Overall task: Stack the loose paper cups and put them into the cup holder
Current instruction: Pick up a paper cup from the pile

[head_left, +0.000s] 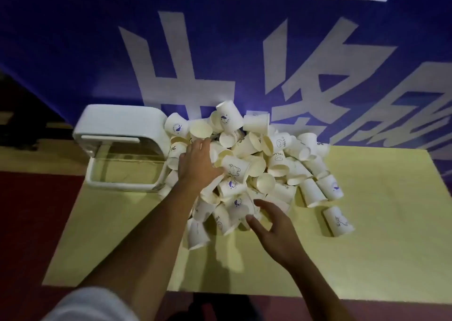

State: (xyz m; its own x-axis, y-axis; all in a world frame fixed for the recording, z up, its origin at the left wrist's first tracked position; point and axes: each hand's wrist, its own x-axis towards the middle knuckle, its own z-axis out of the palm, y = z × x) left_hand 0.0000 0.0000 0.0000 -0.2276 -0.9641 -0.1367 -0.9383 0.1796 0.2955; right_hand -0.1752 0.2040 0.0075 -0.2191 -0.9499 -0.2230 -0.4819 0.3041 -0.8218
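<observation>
Fingers (205,144) spread, left hand (197,164) on cup pile (278,147) beside cup holder (122,122), right hand (274,232) nearer.

Matt white paper cups (244,166), glossy white plastic cup holder (122,125) with clear panel, smooth pale-yellow table (367,259).

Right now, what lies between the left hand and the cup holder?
Head view: a few loose paper cups lie against the cup holder, beside the left hand.
</observation>
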